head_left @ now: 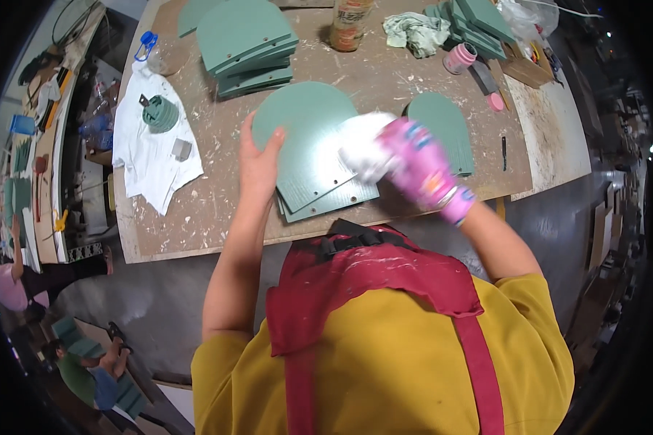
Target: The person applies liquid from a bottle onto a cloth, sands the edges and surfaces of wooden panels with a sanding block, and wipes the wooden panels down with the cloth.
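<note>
A green board with a rounded top (305,134) lies on one or more others like it at the near middle of the worktable (218,210). Small holes show along its straight near end. My left hand (263,152) grips its left edge, thumb on top and fingers over the side. In a pink patterned glove, my right hand (421,163) presses a bunched white cloth (366,148) against the right part of the board. Hand and cloth are blurred by motion. Just right of them is another rounded green board (442,130).
A stack of green boards (243,36) stands at the far left, more boards (479,25) at the far right. Around are a bottle (350,25), a crumpled rag (416,32), a pink jar (459,58) and a green container (159,114) on white cloth. Two people work at left.
</note>
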`<state>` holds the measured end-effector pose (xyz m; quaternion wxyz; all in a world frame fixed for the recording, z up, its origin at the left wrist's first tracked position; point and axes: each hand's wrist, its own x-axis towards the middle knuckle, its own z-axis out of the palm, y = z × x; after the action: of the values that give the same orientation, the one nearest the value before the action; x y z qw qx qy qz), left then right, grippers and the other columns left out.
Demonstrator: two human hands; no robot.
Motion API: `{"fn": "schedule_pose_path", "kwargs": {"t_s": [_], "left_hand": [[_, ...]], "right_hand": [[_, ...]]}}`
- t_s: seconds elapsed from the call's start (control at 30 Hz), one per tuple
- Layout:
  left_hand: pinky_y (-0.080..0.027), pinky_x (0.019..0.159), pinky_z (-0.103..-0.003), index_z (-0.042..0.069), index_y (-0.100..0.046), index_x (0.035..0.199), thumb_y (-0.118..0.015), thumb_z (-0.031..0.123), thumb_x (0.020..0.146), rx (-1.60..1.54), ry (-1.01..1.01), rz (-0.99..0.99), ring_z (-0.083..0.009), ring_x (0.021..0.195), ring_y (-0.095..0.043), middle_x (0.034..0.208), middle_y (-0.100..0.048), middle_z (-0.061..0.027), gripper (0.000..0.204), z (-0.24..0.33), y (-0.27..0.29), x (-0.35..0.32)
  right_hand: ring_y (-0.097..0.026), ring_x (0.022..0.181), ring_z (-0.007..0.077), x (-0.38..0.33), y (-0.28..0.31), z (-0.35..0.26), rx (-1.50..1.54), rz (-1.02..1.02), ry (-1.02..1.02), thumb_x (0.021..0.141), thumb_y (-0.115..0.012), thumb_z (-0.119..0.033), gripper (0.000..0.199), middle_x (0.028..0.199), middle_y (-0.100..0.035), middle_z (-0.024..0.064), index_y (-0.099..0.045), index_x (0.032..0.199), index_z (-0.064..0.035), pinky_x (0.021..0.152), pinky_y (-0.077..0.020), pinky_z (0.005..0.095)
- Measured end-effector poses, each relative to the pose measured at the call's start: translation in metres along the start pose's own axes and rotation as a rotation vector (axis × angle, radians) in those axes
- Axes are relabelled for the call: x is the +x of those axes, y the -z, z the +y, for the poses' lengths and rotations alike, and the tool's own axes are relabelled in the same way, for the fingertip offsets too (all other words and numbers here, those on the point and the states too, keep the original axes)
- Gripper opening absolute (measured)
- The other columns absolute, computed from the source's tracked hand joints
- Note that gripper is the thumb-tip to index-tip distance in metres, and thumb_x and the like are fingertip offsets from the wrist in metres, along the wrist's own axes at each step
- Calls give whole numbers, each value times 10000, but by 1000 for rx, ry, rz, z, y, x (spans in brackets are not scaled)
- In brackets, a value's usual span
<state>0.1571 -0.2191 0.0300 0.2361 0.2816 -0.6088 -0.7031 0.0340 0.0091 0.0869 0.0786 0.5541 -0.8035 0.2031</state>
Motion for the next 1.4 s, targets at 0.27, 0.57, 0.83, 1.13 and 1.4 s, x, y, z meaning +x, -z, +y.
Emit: {"fn": "schedule_pose_path", "kwargs": {"t_s": [0.27,0.57,0.83,1.13,1.4], "left_hand": [[-437,931,-299,39,-415,1333,-595,34,875,-125,-97,-46,-189,1108,-527,1253,-521,-126,491,58,-16,-3],[-497,928,-384,110,-347,1388,-484,-28,865,-536,137,-72,-280,1153,-532,1293,-484,-163,558,91,-18,-11],[-480,952,-421,57,-368,1385,-366,370,1013,-777,479,-328,-290,1131,-557,1288,-522,-156,487,50,-7,15],[-453,982,-417,43,-409,1347,-374,354,1016,-871,471,-226,-263,1149,-544,1278,-533,-117,455,23,1,7],[-355,1075,-421,109,-251,1470,-263,475,1010,-845,331,-250,-246,1273,-440,1415,-418,-98,588,80,-29,1]], "right_hand": [[-600,875,126,-24,23,77,967,308,-601,836,-607,-72,264,1020,-626,61,-593,1074,43,758,-497,277],[-618,917,157,53,32,4,1517,310,-722,850,-638,-80,325,1063,-633,76,-586,1149,37,786,-510,277],[-569,1049,314,79,-15,-50,315,-33,428,765,-626,-143,430,1137,-569,133,-573,1192,-142,893,-458,442],[-591,918,314,132,-22,-39,254,91,227,794,-602,-170,211,976,-590,152,-625,977,-68,793,-481,414],[-555,889,347,144,-8,7,576,173,-121,775,-630,-136,338,951,-524,170,-570,1075,7,811,-454,390]]}}
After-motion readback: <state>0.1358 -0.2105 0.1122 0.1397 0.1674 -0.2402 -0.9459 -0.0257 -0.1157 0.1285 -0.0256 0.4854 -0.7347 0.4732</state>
